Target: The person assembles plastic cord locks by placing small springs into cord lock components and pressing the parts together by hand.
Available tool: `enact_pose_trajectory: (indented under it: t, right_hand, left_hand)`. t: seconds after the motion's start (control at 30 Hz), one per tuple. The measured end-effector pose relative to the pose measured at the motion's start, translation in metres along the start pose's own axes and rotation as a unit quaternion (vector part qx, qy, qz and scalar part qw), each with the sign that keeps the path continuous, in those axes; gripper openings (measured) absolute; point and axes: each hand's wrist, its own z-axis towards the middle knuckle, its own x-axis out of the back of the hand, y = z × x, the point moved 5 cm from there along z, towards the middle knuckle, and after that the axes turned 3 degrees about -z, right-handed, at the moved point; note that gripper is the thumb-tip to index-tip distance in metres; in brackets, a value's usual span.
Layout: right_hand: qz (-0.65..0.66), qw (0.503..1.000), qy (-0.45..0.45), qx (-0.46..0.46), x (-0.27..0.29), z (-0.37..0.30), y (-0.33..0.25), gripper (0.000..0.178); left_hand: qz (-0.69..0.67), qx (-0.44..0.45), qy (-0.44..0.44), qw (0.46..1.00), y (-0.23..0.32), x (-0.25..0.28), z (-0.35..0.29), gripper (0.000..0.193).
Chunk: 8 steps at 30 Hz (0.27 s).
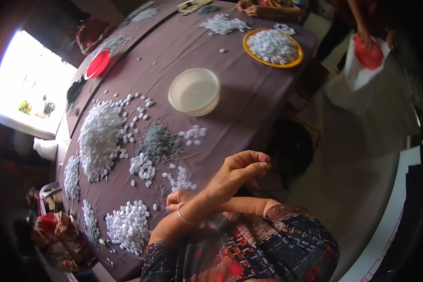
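My arms are crossed at the table edge. My left hand (244, 168), below a thin bangle (184, 217), is raised at the right with fingers curled and thumb drawn to the fingertips; anything in them is too small to make out. My right hand (176, 199) reaches under the left forearm, partly hidden, its fingers closed beside a cluster of small white plastic pieces (179, 179). Farther in lie a pile of small grey pieces (160, 142), a large white heap (98, 141) and a smaller white pile (143, 168). Another white pile (129, 228) lies left of my right hand.
A translucent tub (172, 96) stands mid-table on the brown cloth (239, 127). Beyond are a yellow basin (301, 58) of white pieces and a red bowl (97, 64). Other people's hands (251, 9) show at the far edge; a person at right holds a red scoop-like thing (367, 54) over a white sack (357, 77).
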Motion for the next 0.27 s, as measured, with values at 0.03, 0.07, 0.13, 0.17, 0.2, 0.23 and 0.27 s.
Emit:
enact_pose_trajectory:
  t: [0.03,0.07,0.13,0.17,0.2,0.23,0.27]
  right_hand:
    - [-0.007,1.000,-0.013,0.000,-0.002,-0.001,-0.001,0.019]
    - [-0.019,1.000,0.003,-0.010,0.001,-0.003,0.000,0.017]
    - [-0.039,0.998,0.024,-0.031,0.002,-0.004,-0.001,0.013]
    - [-0.114,0.991,0.016,-0.067,0.004,-0.005,-0.004,0.026]
    - [-0.117,0.991,-0.003,-0.072,0.002,0.000,0.002,0.026]
    - [-0.122,0.991,0.013,-0.045,0.003,0.008,0.016,0.028]
    - [-0.124,0.992,0.028,-0.020,0.001,0.014,0.041,0.029]
  left_hand:
    - [-0.002,-0.016,0.022,1.000,0.002,0.003,-0.010,0.025]
    - [-0.006,-0.027,0.041,0.999,0.000,0.007,-0.018,0.026]
    - [-0.001,-0.049,0.057,0.997,-0.001,0.016,-0.043,0.026]
    - [0.008,-0.062,0.061,0.996,-0.002,0.024,-0.056,0.027]
    - [-0.002,-0.071,0.076,0.995,-0.006,0.032,-0.069,0.027]
    - [0.019,-0.083,0.074,0.994,-0.011,0.040,-0.083,0.029]
    - [0.039,-0.094,0.073,0.992,-0.019,0.044,-0.099,0.032]
